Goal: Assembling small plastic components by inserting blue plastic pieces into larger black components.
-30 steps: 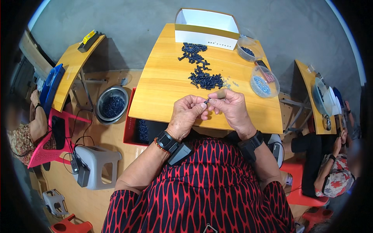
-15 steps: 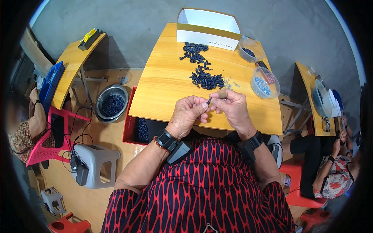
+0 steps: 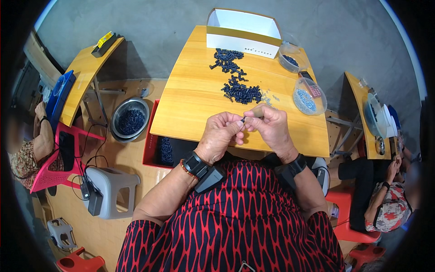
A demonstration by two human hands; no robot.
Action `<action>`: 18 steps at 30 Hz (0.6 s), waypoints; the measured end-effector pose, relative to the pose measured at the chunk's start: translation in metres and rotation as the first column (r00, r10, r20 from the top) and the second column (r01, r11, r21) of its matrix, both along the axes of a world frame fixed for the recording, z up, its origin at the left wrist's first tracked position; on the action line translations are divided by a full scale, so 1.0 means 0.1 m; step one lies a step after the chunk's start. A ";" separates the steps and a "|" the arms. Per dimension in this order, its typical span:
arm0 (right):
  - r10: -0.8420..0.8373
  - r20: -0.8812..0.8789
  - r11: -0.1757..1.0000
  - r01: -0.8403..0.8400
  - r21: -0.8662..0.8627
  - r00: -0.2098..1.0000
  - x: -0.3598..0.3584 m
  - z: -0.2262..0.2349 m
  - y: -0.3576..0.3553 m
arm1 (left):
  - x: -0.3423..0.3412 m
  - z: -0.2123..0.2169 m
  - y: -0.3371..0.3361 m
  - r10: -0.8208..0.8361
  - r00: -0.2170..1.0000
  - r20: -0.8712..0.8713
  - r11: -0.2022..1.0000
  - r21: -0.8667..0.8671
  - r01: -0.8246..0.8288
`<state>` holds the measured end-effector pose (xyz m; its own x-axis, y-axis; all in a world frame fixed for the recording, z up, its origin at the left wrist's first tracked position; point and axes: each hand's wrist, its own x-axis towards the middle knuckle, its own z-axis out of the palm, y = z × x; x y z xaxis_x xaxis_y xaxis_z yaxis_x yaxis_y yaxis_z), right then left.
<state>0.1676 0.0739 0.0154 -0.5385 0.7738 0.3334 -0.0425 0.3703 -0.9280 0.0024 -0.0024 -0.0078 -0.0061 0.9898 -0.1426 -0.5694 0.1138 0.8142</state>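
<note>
Fingertips meeting over the near edge of the wooden table (image 3: 190, 81), my left hand (image 3: 220, 133) and my right hand (image 3: 269, 129) pinch around one small dark part (image 3: 244, 119). My left thumb and forefinger grip this part. The right fingertips are closed at its upper end; whatever they hold there is too small to make out. Just beyond my hands lies a pile of small dark cylindrical parts (image 3: 241, 93), with another pile (image 3: 226, 59) farther back. Several tiny light pieces (image 3: 270, 97) are scattered right of the nearer pile.
A white box (image 3: 242, 43) stands at the table's back. To the right are a clear bowl of blue-white bits (image 3: 304, 100), a bowl of dark parts (image 3: 290, 63) and a calculator (image 3: 312, 86). A metal basin (image 3: 146, 118) and red box (image 3: 152, 152) sit left. People work at both sides.
My hands stay almost in place over the table edge, with slight finger shifts around the small dark part. The piles look unchanged.
</note>
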 end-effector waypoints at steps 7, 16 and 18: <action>0.005 0.025 0.990 -0.008 0.138 1.000 -0.01 -0.07 0.00 | 0.05 -0.02 -0.02 0.045 0.999 0.000 0.999 0.006 -0.045; 0.137 0.062 0.985 -0.143 0.095 0.989 0.11 0.01 0.11 | 0.00 -0.06 0.01 -0.069 0.992 0.109 0.998 0.011 0.068; 0.122 0.007 0.992 -0.122 -0.016 0.992 0.08 0.05 0.04 | 0.00 -0.03 0.00 -0.046 0.992 0.117 0.999 -0.008 0.048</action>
